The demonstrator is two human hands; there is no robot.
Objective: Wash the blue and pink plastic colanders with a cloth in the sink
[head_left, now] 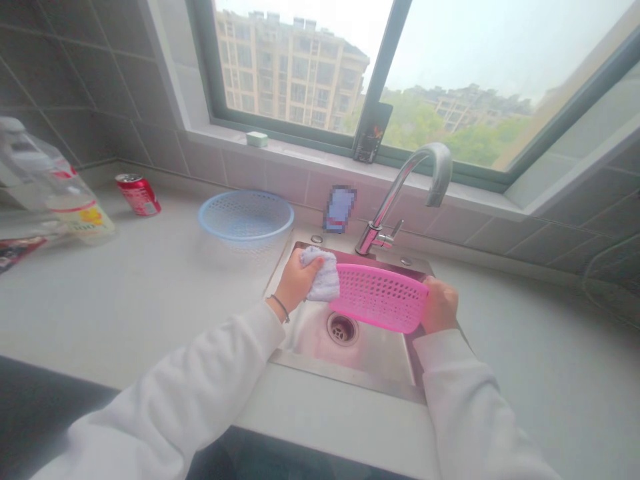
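A pink perforated plastic basket [379, 298] is grasped at its right end by the clenched right hand [440, 305] and is held above a stainless-steel sink [345, 373]. A folded white terry cloth [320, 275] is gripped in the left hand [297, 280] and is pressed against the basket's left end. A chrome gooseneck faucet [400, 193] is seen behind the sink, while a pale blue mesh basket [246, 217] and a red drink can [138, 195] stand on the white desk [125, 300] toward the upper left of the frame.
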